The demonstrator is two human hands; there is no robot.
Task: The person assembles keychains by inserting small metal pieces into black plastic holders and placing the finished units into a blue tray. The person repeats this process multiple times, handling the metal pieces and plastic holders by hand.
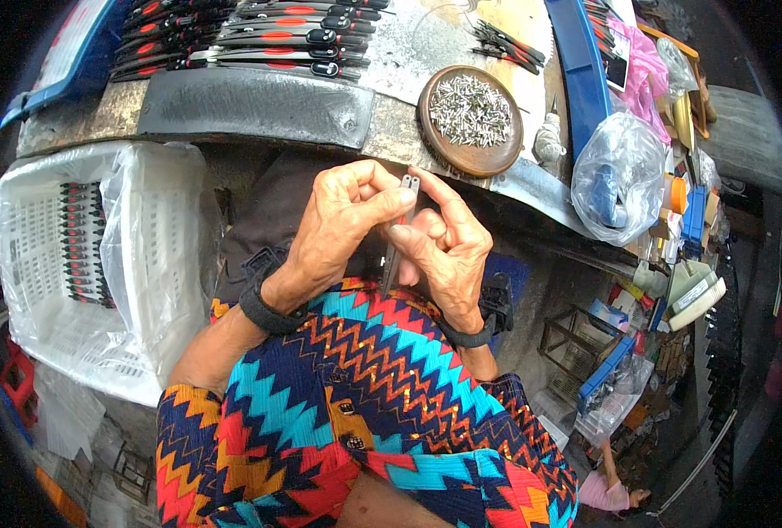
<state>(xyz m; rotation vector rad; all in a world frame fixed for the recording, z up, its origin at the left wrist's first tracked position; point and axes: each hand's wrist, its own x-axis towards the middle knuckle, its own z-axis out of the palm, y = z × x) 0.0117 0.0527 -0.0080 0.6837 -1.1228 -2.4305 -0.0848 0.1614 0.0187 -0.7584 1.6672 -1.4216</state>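
The single view looks steeply down from the person's head, close above the patterned shirt (365, 378), facing forward past the left hand (343, 216) and right hand (448, 251) to the workbench (393, 121). Its fisheye bends edges toward a dark rim, where detail seems unreliable.

No legible text; we can't read any label, number, brand or sign in this view.

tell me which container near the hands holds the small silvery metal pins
The round brown wooden bowl on the workbench, beyond the right hand; the white plastic basket holds rows of black-and-red pieces instead.
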